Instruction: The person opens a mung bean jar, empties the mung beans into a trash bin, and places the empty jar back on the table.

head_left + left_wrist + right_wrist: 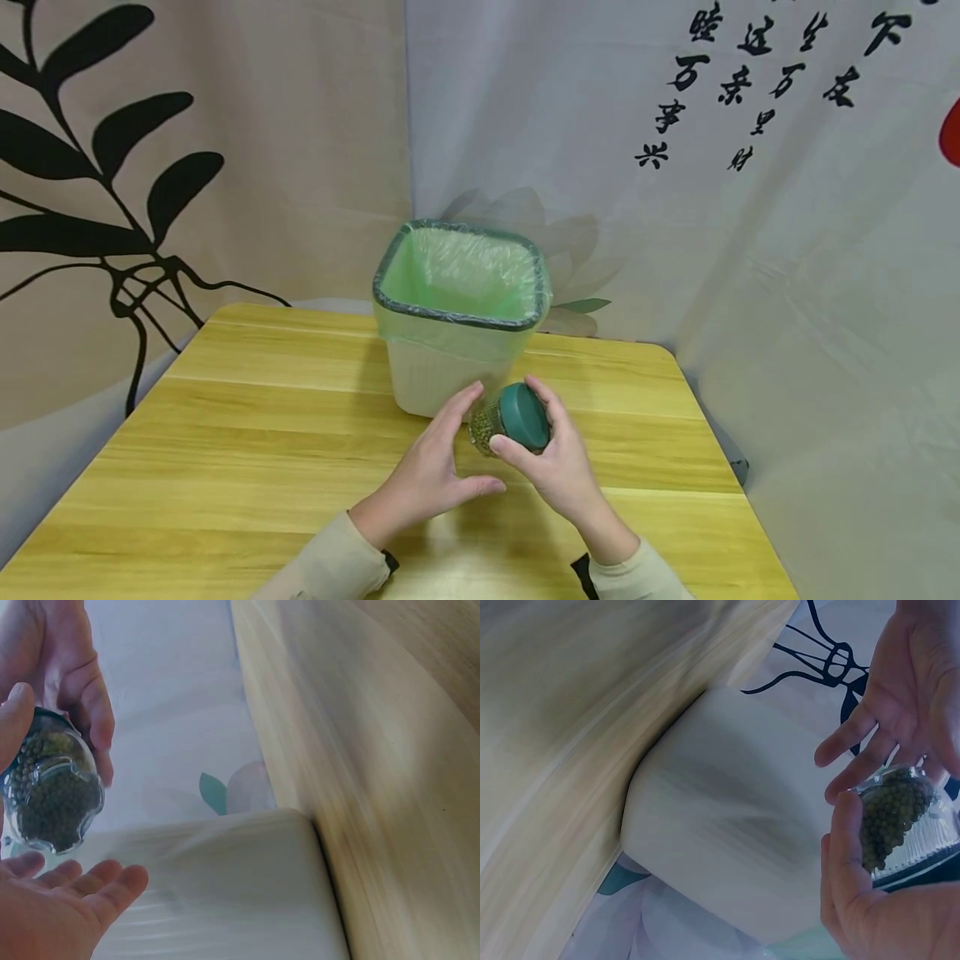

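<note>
A small clear jar (486,423) with a dark green lid (525,417) is tilted in the air over the table, its base toward the left. Small green beans (56,802) fill part of it. My right hand (562,467) grips the jar by its lid end, thumb on the near side and fingers on the far side. The left hand (427,479) is beside the jar's base, thumb and fingers spread apart around it. In the right wrist view, the left fingers (862,761) are extended right at the glass base.
A pale bin (442,375) with a green plastic liner (480,267) stands just behind the hands, near the table's back edge. The wooden table (262,450) lies beneath. Printed cloth (525,108) hangs behind and at the sides.
</note>
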A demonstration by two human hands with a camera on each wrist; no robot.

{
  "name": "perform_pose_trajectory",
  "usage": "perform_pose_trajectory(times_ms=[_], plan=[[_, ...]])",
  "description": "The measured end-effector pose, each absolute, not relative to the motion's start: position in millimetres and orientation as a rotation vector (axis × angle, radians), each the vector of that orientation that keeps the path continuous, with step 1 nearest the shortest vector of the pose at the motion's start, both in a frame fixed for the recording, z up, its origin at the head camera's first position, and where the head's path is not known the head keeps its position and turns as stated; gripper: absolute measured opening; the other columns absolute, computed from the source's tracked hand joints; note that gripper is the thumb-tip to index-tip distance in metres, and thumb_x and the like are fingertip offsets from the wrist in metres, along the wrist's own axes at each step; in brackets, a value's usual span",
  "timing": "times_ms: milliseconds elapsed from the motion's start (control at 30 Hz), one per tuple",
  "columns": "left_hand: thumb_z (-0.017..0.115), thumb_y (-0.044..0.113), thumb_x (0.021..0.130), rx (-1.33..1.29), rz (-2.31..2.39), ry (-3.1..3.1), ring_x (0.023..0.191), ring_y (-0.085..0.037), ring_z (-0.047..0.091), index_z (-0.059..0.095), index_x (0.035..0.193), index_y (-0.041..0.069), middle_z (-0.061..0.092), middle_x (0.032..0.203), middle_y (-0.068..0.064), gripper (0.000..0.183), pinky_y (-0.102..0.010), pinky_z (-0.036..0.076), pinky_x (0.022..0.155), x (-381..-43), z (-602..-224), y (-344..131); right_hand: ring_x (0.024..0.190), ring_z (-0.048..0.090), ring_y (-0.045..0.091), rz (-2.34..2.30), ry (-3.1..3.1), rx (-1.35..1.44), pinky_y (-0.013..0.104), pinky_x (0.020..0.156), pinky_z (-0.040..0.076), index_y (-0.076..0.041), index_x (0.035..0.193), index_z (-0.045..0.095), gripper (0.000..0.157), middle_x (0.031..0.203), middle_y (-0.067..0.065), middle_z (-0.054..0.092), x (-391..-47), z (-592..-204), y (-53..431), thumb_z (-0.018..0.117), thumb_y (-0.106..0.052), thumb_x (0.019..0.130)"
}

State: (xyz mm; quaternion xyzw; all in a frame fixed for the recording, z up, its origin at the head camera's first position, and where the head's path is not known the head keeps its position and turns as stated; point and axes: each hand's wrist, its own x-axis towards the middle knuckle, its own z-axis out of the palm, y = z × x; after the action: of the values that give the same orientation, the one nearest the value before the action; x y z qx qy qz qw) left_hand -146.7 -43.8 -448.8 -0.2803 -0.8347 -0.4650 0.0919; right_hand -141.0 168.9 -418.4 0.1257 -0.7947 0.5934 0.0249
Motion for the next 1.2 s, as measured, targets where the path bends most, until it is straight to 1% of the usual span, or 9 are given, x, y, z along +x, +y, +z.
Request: perform_pose_trajectory(times_ms=[267,667,867,1033,1200], plan=[[0.101,0.031,0.073,-0.839,-1.392,-2.461,0.159,-0.035,0.038,0.026,0.168,0.008,0.033,0.174,-0.013,0.123,-0.058,0.041,0.124,-148.8,-449.4,-39.8,0.126,0.065,0.032,1.867,-2.446,0.38,0.03,0.096,0.06,-0.023,0.165,0.035,0.092,0.156,0.015,0.053,-139.1,-420.5,162.0,0.087,-0.022,0.09],[0.099,0.033,0.076,-0.846,-1.376,-2.478,0.158,-0.035,0.04,0.025,0.168,0.007,0.031,0.174,-0.014,0.12,-0.054,0.044,0.123,-149.7,-449.0,-36.3,0.125,0.065,0.031,1.89,-2.465,0.359,0.032,0.095,0.06,-0.025,0.166,0.034,0.091,0.155,0.015,0.052,-138.3,-423.0,155.6,0.086,-0.025,0.091],[0.099,0.029,0.077,-0.829,-1.386,-2.459,0.155,-0.036,0.043,0.027,0.167,0.005,0.035,0.171,-0.016,0.117,-0.054,0.046,0.121,-150.3,-449.8,-34.5,0.124,0.065,0.03,1.891,-2.47,0.337,0.035,0.095,0.06,-0.026,0.165,0.035,0.091,0.155,0.014,0.053,-137.2,-424.1,151.8,0.086,-0.026,0.09],[0.099,0.023,0.077,-0.826,-1.389,-2.442,0.151,-0.035,0.048,0.029,0.166,0.005,0.04,0.167,-0.016,0.114,-0.055,0.048,0.119,-150.3,-450.1,-33.8,0.123,0.065,0.03,1.878,-2.472,0.337,0.034,0.095,0.06,-0.02,0.166,0.035,0.093,0.154,0.014,0.054,-136.2,-424.8,149.7,0.087,-0.025,0.09],[0.099,0.019,0.076,-0.819,-1.375,-2.427,0.146,-0.036,0.052,0.03,0.164,0.005,0.044,0.163,-0.017,0.113,-0.056,0.052,0.115,-149.9,-450.7,-33.5,0.124,0.065,0.03,1.858,-2.482,0.335,0.035,0.094,0.06,-0.018,0.167,0.034,0.094,0.155,0.014,0.054,-134.9,-425.0,148.6,0.087,-0.026,0.09]])
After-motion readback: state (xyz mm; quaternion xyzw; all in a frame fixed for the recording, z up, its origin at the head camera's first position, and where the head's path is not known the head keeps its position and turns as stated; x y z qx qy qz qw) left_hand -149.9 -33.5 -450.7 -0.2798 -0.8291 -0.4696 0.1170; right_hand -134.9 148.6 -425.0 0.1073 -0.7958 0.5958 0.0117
